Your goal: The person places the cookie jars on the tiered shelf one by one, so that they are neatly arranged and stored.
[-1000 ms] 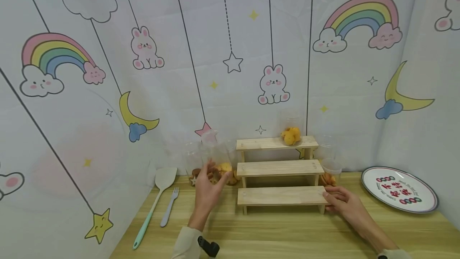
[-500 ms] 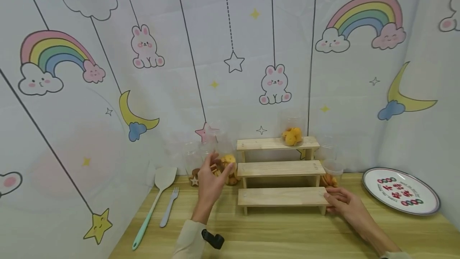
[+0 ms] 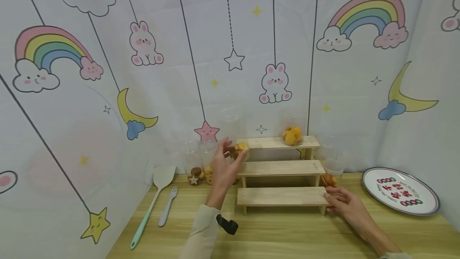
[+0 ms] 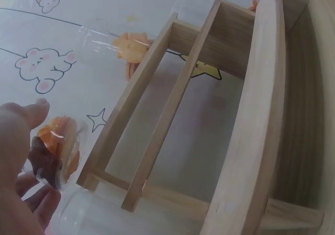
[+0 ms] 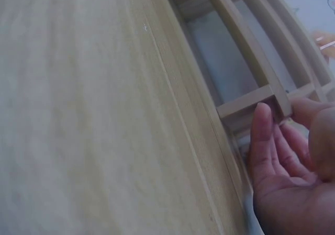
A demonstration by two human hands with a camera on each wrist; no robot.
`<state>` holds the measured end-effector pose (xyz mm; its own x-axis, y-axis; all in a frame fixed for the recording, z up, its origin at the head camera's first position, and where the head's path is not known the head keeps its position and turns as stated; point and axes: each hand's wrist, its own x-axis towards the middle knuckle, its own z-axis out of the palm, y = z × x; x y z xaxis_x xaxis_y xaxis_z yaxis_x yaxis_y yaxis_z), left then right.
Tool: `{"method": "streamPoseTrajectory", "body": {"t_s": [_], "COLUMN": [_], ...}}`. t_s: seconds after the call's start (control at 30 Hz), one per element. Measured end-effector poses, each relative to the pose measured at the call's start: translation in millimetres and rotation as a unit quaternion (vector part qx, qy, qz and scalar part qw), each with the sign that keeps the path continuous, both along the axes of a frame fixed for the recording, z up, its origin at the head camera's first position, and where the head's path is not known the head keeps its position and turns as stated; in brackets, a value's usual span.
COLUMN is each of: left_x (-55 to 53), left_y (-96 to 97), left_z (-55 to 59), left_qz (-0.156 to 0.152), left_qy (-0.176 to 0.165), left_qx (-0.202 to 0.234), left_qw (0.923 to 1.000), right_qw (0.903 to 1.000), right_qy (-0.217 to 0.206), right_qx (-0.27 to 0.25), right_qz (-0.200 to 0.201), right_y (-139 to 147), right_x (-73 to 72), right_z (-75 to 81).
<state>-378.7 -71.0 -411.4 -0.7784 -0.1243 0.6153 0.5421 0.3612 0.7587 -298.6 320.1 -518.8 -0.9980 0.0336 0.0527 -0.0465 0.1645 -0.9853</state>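
Note:
My left hand (image 3: 223,167) holds a clear plastic jar (image 4: 58,150) of orange and brown cookies. In the head view, this jar is by the left end of the top step of a three-tier wooden stand (image 3: 280,168). The left wrist view shows the fingers and thumb around it. My right hand (image 3: 346,208) grips the right end of the lowest step, thumb and fingers at its corner in the right wrist view. Another clear jar (image 3: 292,135) with yellow-orange cookies stands on the top step's right part.
Behind the left hand stand clear jars (image 3: 195,171) of cookies on the table. A jar (image 3: 330,173) of cookies is right of the stand. A spatula (image 3: 151,207) and fork (image 3: 168,206) lie left. At right is a white plate (image 3: 400,191). A printed cloth (image 3: 179,71) hangs behind.
My left hand has lifted the cookie jar from among the jars at left, up and right to the top step's left end. The right hand stays on the stand.

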Motion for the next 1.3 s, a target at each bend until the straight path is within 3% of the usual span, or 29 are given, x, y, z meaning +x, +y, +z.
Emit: {"method": "streamPoseTrajectory", "body": {"t_s": [0.4,0.73,1.03,1.2,1.3], "left_x": [-18.0,-34.8,-40.6,-42.6,-43.3], "left_y": [40.4,57.2,62.0,64.0,65.3], "left_z": [8.3,7.1,2.9,1.3,0.5], "left_qz": [-0.007,-0.008,0.05,0.076,0.08], "left_qy": [0.005,-0.006,0.011,-0.003,-0.014], "left_qx": [0.001,0.006,-0.047,-0.093,-0.097], "left_qw": [1.0,0.9999,0.9976,0.9927,0.992], "right_qw": [0.9999,0.9999,0.9999,0.9998,0.9998], "right_qy": [-0.014,-0.01,-0.014,-0.015,-0.016], "right_qx": [-0.003,-0.003,-0.009,-0.009,-0.008], "right_qz": [-0.003,-0.001,-0.004,-0.006,-0.006], "right_y": [-1,1,1,2,2], "right_x": [-0.1,-1.5,-2.6,-2.4,-2.3], "right_z": [0.6,-0.6,-2.6,-0.9,-0.9]}}
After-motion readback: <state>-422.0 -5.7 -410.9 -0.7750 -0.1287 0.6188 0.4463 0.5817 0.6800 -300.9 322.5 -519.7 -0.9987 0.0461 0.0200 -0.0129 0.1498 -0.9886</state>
